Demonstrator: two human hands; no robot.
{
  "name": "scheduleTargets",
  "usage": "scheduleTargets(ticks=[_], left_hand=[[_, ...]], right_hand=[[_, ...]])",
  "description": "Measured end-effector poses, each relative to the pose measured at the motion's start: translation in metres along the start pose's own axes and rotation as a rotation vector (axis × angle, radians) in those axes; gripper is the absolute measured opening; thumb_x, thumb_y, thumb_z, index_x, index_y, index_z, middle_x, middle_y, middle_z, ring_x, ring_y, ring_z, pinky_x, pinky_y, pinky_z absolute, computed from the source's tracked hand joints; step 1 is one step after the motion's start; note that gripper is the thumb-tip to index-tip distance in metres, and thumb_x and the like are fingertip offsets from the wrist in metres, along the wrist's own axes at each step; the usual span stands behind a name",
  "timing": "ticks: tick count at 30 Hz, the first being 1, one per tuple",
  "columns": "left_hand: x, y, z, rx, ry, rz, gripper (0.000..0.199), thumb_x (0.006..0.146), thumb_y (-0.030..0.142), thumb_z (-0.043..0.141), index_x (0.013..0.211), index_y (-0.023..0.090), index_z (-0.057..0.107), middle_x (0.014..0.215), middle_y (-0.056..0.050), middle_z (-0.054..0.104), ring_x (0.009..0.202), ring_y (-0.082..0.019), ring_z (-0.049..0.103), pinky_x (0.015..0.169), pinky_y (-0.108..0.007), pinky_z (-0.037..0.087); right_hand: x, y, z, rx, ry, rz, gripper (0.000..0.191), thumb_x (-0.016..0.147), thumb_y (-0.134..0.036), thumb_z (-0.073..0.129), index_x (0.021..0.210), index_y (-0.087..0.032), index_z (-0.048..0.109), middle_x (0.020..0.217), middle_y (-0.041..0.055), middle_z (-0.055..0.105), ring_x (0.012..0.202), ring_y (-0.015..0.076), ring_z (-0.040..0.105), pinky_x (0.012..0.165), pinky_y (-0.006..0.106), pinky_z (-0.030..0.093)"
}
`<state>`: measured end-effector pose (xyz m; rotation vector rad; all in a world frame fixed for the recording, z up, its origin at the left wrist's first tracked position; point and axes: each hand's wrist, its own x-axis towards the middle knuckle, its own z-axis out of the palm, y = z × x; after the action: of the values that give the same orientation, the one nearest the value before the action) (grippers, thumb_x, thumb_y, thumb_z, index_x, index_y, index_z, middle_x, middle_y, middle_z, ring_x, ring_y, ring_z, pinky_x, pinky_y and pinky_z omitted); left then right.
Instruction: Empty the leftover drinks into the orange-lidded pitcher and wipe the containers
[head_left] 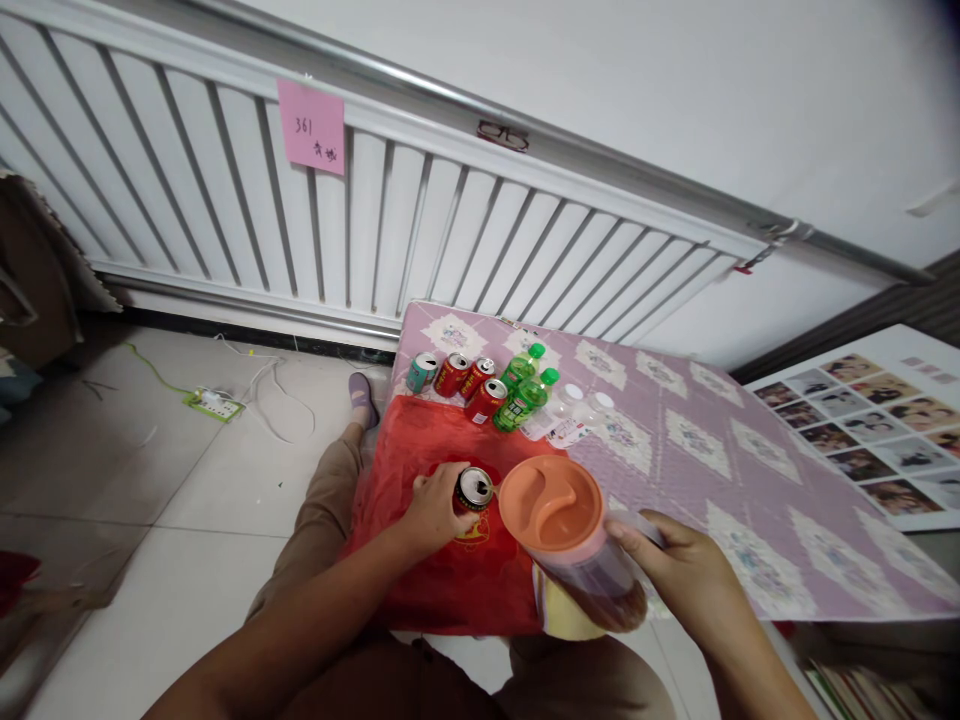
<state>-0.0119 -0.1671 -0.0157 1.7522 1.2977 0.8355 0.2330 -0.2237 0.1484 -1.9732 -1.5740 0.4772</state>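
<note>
My left hand (439, 512) is wrapped round an opened drink can (474, 488), held over a red plastic sheet (420, 450). With my right hand (675, 555) I grip the handle of a clear plastic pitcher (592, 580) that has an orange lid (551, 500). The pitcher leans toward the can, its spout close to the can's opening. Brownish liquid shows low in the pitcher. Whether liquid is flowing I cannot make out. A yellow cloth (566, 605) lies beneath the pitcher at the table's front edge.
Behind the hands stand several red cans (486, 400), a teal can (422, 372), two green bottles (525, 398) and clear bottles with white caps (596, 412). A patterned purple cloth (675, 380) covers the table. A radiator (375, 210) runs behind; a power strip (215, 404) lies on the floor.
</note>
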Motion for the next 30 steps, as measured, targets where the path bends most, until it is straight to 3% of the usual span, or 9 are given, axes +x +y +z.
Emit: scheduleTargets(ticks=[23, 30], left_hand=[[-0.0003, 0.0016, -0.0017, -0.005, -0.007, -0.001, 0.071, 0.069, 0.017, 0.077, 0.132, 0.023, 0.046, 0.138, -0.013, 0.057, 0.130, -0.031, 0.051, 0.106, -0.052, 0.035], [0.0002, -0.0008, 0.0003, 0.004, 0.003, 0.008, 0.072, 0.068, 0.018, 0.078, 0.133, 0.023, 0.046, 0.137, -0.012, 0.057, 0.130, -0.031, 0.051, 0.107, -0.052, 0.035]], right_hand=[[0.0022, 0.0027, 0.0008, -0.005, -0.018, 0.013, 0.039, 0.070, -0.056, 0.067, 0.053, -0.022, 0.060, 0.052, -0.0029, 0.051, 0.052, 0.0148, 0.047, 0.050, 0.027, 0.037], [0.0010, -0.0067, -0.0001, -0.005, 0.007, 0.022, 0.036, 0.067, -0.052, 0.068, 0.051, -0.022, 0.059, 0.051, -0.0027, 0.049, 0.053, 0.0149, 0.047, 0.050, 0.026, 0.038]])
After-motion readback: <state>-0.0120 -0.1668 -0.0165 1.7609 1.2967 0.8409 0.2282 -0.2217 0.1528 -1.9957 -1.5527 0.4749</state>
